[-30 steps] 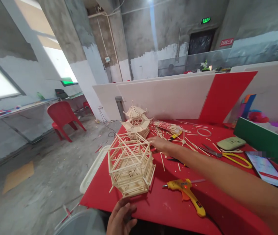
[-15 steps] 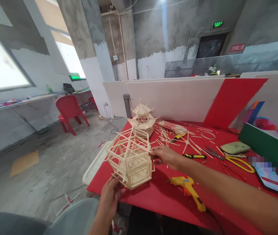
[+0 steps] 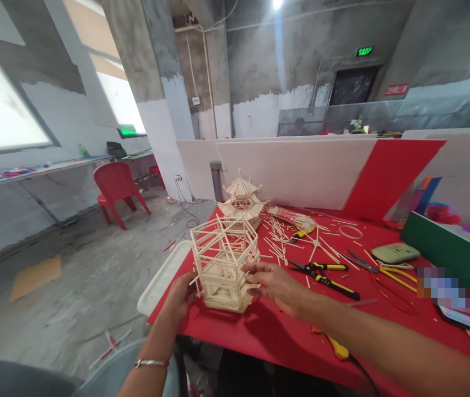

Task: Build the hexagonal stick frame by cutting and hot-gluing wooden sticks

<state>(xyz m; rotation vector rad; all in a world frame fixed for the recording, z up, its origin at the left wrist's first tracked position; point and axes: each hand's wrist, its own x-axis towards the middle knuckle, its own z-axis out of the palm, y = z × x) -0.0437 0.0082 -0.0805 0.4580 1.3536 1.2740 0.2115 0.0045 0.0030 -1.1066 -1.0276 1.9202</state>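
Tabletop (image 3: 276, 333), stick frame (image 3: 221, 302) seemingly between fingers (image 3: 260, 267)

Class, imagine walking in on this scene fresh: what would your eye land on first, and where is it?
First, the pale stick frame, just below the picture's centre, with the left hand and right hand at its sides. Just behind it stands a roofed pagoda of similar sticks. The bright red table spreads beneath and off to the right.

Before you a half-painted pillar (image 3: 156, 118), bright window (image 3: 3, 105) and red chair (image 3: 114, 184) left of it, grey floor (image 3: 94, 248) at its foot, dark door (image 3: 352, 85) right of it
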